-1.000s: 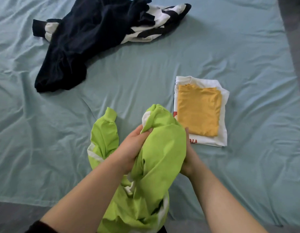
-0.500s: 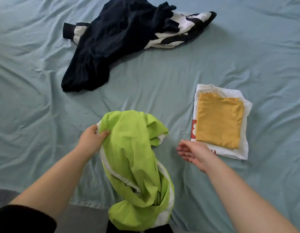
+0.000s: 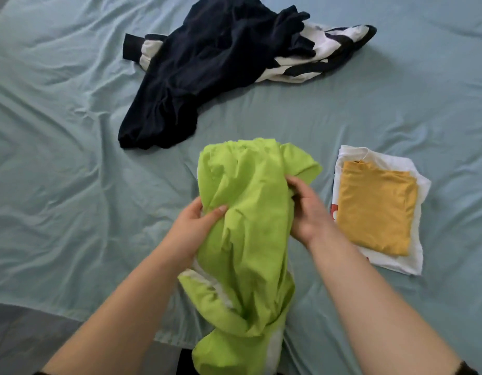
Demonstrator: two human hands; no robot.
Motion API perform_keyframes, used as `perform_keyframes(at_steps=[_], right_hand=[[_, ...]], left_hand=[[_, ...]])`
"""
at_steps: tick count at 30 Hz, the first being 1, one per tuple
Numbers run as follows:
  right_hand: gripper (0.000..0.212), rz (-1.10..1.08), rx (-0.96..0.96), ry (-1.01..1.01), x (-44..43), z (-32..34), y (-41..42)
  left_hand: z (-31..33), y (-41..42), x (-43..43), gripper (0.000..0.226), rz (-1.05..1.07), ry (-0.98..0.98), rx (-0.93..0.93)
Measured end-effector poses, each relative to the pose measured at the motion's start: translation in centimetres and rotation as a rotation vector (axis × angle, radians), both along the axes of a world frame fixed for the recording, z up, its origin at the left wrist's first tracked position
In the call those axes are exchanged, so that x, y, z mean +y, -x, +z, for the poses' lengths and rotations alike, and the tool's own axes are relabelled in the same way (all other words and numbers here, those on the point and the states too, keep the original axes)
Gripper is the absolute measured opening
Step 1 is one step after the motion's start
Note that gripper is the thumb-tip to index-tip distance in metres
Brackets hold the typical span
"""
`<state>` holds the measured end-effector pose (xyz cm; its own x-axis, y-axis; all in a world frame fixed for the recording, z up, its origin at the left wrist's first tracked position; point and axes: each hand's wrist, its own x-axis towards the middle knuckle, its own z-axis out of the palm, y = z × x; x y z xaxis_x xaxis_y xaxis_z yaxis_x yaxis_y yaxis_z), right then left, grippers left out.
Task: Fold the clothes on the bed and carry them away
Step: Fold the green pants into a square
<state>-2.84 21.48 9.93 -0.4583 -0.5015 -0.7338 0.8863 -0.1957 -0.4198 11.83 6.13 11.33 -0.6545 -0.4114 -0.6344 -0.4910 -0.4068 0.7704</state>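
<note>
Both hands grip a bunched lime-green garment over the near edge of the bed.

The left hand [image 3: 199, 226] is closed on the lime-green garment [image 3: 248, 239] at its left side, thumb pressed across the fabric, while the right hand [image 3: 307, 209] clutches a fold on its right side near the top; the cloth, with white trim showing along its lower part, hangs crumpled down to the bottom centre of the frame. The bed [image 3: 72, 185] is covered in a wrinkled pale blue sheet. At the right of the frame lies a folded yellow top [image 3: 375, 207] stacked on a folded white garment [image 3: 391, 263]. In the upper centre, well apart from the hands, a dark navy garment [image 3: 196, 77] lies unfolded in a heap, overlapping a black-and-white striped garment [image 3: 334, 47].
</note>
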Motion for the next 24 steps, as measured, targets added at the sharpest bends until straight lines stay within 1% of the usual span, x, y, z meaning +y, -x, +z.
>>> perform_keyframes(at_steps=[1, 2, 3, 4, 6, 7, 8, 9, 10, 11, 13, 14, 15, 18, 19, 20, 21, 22, 24], right_hand=[[0.025, -0.015, 0.084, 0.051, 0.8, 1.0, 1.4], [0.030, -0.015, 0.175, 0.049, 1.7, 1.9, 2.8], [0.037, 0.003, 0.280, -0.038, 2.6, 2.2, 4.0], [0.042, 0.041, 0.408, -0.202, 3.5, 2.0, 4.8], [0.042, 0.186, 0.659, -0.673, 4.8, -0.1, 5.3], [0.045, 0.278, 0.695, -0.845, 5.5, -1.6, 5.0], [0.051, 0.372, 0.646, -0.913, 6.3, -3.4, 4.5], [0.059, 0.457, 0.549, -0.906, 7.2, -5.1, 3.8], [0.067, 0.516, 0.444, -0.877, 8.1, -6.6, 3.1], [0.072, 0.516, 0.363, -0.867, 8.6, -7.6, 2.6], [0.073, 0.401, 0.255, -0.892, 9.1, -8.7, 2.4], [0.070, 0.365, 0.226, -0.896, 9.2, -9.1, 2.4], [0.065, 0.380, 0.238, -0.877, 9.1, -9.5, 2.4], [0.052, 0.624, 0.353, -0.727, 7.6, -8.6, 2.2], [0.048, 0.716, 0.429, -0.710, 6.8, -7.8, 2.4], [0.042, 0.790, 0.547, -0.741, 5.9, -7.0, 2.8], [0.036, 0.807, 0.692, -0.807, 4.9, -6.1, 3.3], [0.031, 0.756, 0.819, -0.870, 4.1, -4.9, 3.9], [0.021, 0.570, 0.973, -0.910, 2.7, -2.1, 4.8]], left_hand=[[0.7, 0.2, -1.6, 0.025, 0.002, 0.029, 0.050], [1.2, 0.3, -3.1, 0.020, 0.009, 0.073, 0.071], [1.4, 0.5, -4.5, 0.017, 0.024, 0.132, 0.062], [1.2, 0.5, -5.8, 0.014, 0.038, 0.209, 0.027], [-0.5, 0.5, -7.6, 0.013, 0.025, 0.398, -0.113], [-1.7, 0.3, -8.1, 0.016, -0.021, 0.486, -0.217], [-3.1, 0.0, -8.4, 0.025, -0.087, 0.544, -0.335], [-4.4, -0.4, -8.6, 0.035, -0.147, 0.554, -0.446], [-5.3, -0.9, -8.7, 0.046, -0.175, 0.519, -0.535], [-5.9, -1.2, -8.7, 0.056, -0.160, 0.455, -0.592], [-6.4, -1.7, -8.5, 0.071, -0.064, 0.337, -0.624], [-6.7, -1.9, -8.3, 0.073, -0.058, 0.320, -0.620], [-7.0, -2.0, -8.0, 0.069, -0.086, 0.332, -0.606], [-7.5, -1.2, -7.3, 0.039, -0.164, 0.429, -0.498], [-7.2, -0.6, -7.3, 0.031, -0.154, 0.461, -0.445], [-6.7, 0.1, -7.5, 0.028, -0.135, 0.505, -0.396], [-6.1, 1.0, -7.8, 0.028, -0.114, 0.567, -0.345], [-5.3, 1.9, -8.1, 0.028, -0.093, 0.621, -0.285], [-3.2, 4.0, -8.7, 0.026, -0.062, 0.686, -0.152]])
